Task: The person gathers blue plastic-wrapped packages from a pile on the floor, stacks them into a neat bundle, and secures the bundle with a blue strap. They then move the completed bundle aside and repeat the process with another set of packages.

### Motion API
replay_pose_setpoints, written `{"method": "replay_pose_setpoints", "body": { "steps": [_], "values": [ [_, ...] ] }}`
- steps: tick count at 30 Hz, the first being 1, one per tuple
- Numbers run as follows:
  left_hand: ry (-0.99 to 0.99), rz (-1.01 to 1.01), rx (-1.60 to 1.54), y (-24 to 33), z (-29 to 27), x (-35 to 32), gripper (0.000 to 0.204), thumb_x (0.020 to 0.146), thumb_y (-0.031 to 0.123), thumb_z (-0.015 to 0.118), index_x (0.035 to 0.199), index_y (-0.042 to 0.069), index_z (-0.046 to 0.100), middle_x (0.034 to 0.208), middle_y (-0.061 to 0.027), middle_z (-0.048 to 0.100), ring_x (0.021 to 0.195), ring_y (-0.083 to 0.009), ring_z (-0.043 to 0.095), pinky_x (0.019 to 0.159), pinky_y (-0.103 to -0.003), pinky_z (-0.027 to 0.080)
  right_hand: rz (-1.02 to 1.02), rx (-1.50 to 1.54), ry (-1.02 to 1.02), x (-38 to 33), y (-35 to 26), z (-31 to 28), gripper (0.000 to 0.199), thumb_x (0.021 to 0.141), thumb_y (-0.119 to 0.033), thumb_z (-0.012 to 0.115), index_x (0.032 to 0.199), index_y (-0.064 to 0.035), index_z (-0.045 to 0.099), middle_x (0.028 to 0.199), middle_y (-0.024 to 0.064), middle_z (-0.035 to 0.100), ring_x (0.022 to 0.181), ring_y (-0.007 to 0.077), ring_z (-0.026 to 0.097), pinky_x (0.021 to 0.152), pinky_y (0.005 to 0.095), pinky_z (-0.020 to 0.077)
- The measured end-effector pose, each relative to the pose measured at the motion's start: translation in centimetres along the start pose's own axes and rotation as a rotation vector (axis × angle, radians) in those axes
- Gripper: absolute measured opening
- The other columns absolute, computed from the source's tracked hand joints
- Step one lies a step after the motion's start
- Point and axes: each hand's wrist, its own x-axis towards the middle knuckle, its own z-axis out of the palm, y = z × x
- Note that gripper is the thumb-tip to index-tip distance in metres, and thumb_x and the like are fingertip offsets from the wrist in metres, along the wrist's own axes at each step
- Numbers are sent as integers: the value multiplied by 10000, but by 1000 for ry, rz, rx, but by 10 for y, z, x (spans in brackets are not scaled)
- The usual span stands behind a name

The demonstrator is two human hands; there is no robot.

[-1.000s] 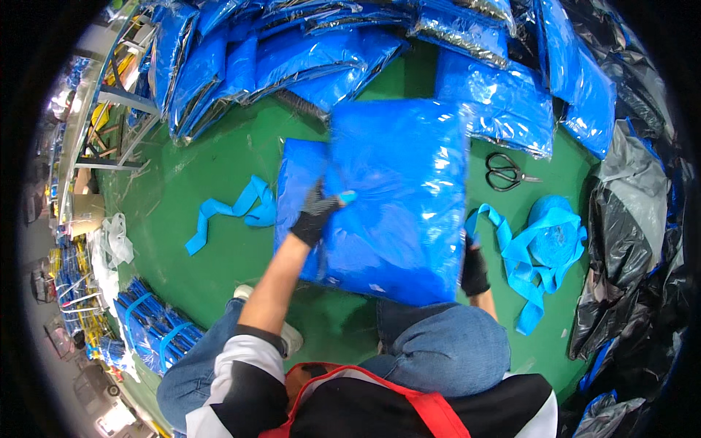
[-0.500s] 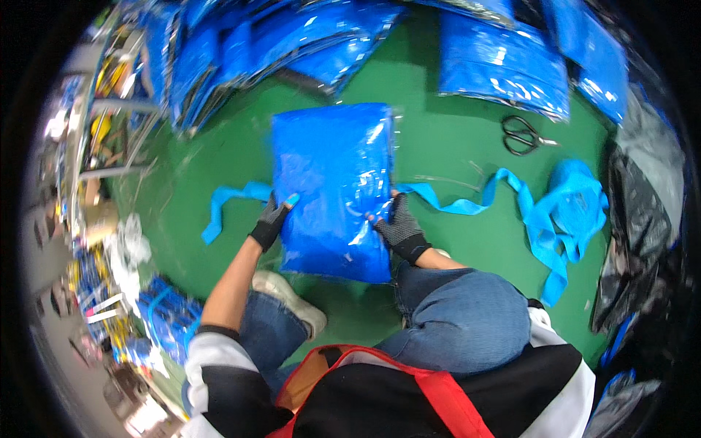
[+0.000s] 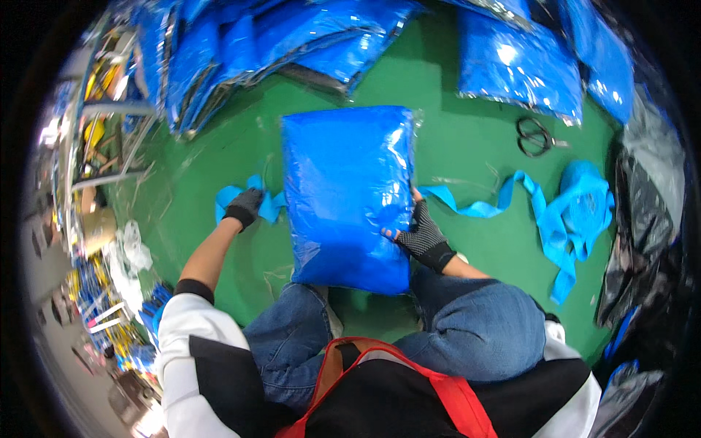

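Note:
A blue package [image 3: 349,197] in clear plastic, plump and rectangular, is in front of my knees over the green floor. On its right edge my right hand [image 3: 426,237], in a dotted dark fingerless glove, is closed, thumb over the top and the other fingers partly hidden at the side. To the left of the package my left hand [image 3: 246,207], in a dark glove, is closed on the end of a light-blue strap [image 3: 273,207]. That strap passes behind or under the package and comes out on the right, twisting toward a loose roll [image 3: 582,191] of the same strap.
Black-handled scissors [image 3: 535,137] lie on the green floor [image 3: 438,87] beyond the roll. Stacks of blue wrapped packages [image 3: 292,44] fill the far side, with another package [image 3: 518,66] at far right. Black and grey plastic [image 3: 635,212] is heaped on the right; a metal rack [image 3: 109,109] stands left.
My left hand has let go of the package's left edge and moved left onto the strap end, which is now bunched up. My right hand still holds the package.

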Motion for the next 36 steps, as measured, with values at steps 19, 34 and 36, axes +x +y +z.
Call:
{"method": "replay_pose_setpoints", "body": {
  "steps": [19,34,36],
  "values": [
    [652,521,140,173,-211,58,762,745,446,609,1366,87,350,1348,-220,383,1244,-420,346,1037,-540,222,-145,-725,234,-1,-65,-13,1073,673,-352,743,1413,9,55,1365,300,280,1259,438,314,1063,459,253],
    [543,305,142,243,-165,80,836,758,653,451,1381,116,303,1342,-246,360,1230,-429,332,1007,-644,120,-548,-845,-557,-9,-2,-10,1048,592,-442,729,1431,-146,175,1472,102,222,1357,283,218,1064,593,109],
    [583,315,188,243,-160,81,837,758,650,451,1381,111,300,1347,-248,353,1234,-429,326,1004,-651,118,-476,-833,-616,-5,0,-11,1085,551,-447,747,1429,-137,191,1471,118,218,1362,296,201,1068,597,89]
  ]
}}
